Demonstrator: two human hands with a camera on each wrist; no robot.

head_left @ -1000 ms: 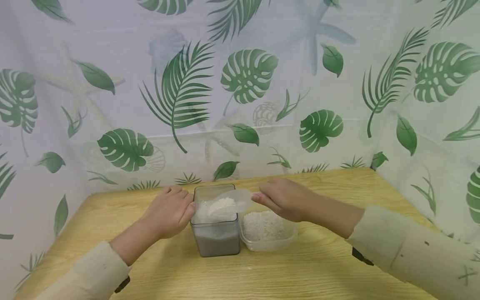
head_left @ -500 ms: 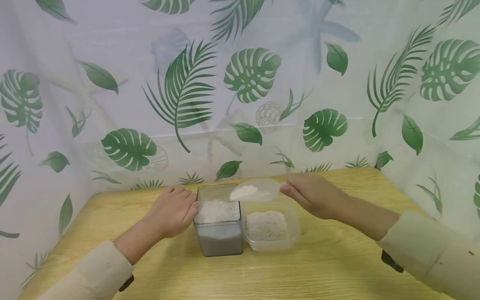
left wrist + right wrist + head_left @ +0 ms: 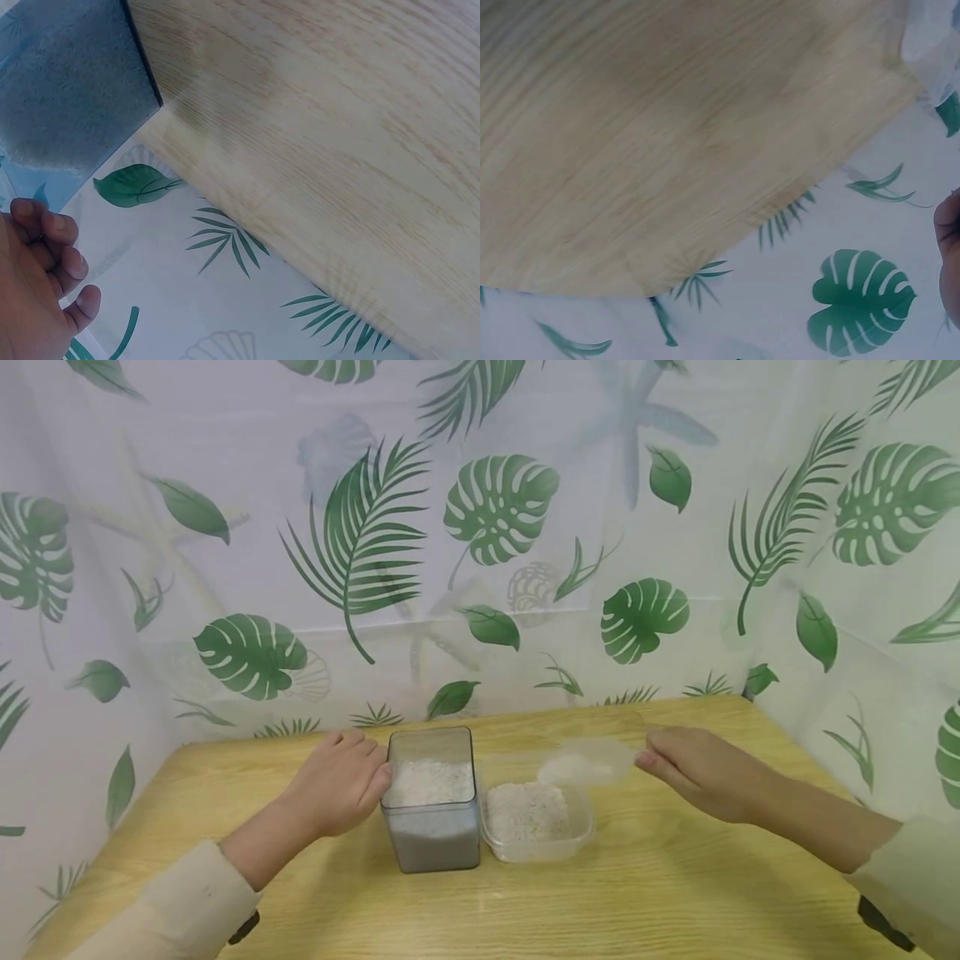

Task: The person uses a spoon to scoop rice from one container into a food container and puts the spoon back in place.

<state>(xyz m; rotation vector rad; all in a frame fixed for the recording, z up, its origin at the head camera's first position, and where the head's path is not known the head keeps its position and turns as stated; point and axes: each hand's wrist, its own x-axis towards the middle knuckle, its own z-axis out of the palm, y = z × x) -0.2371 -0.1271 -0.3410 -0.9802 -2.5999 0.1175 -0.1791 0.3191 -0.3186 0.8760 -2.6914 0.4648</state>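
In the head view, a grey see-through rectangular container (image 3: 431, 847) stands upright, part filled with white rice-like grains (image 3: 431, 783). My left hand (image 3: 337, 785) holds its left rim, the thumb at the edge. In the left wrist view the bent fingers (image 3: 49, 232) lie beside the wall; the thumb's grip is hidden. My right hand (image 3: 705, 772) grips the handle end of a translucent plastic scoop (image 3: 611, 756). The scoop carries a blurred white heap over a low clear tub (image 3: 543, 852), which holds a mound of similar grains (image 3: 525, 814). Only an edge of the right hand shows in the right wrist view.
Container and tub stand side by side on a wood-grain table (image 3: 517, 914). White leaf-print sheeting (image 3: 480, 568) rises behind the table and along both sides. At the upper right of the right wrist view, a translucent plastic piece (image 3: 934, 45) is partly visible.
My right hand has carried the loaded scoop rightward, from over the grey container to over the clear tub. My left hand stays at the container's rim.
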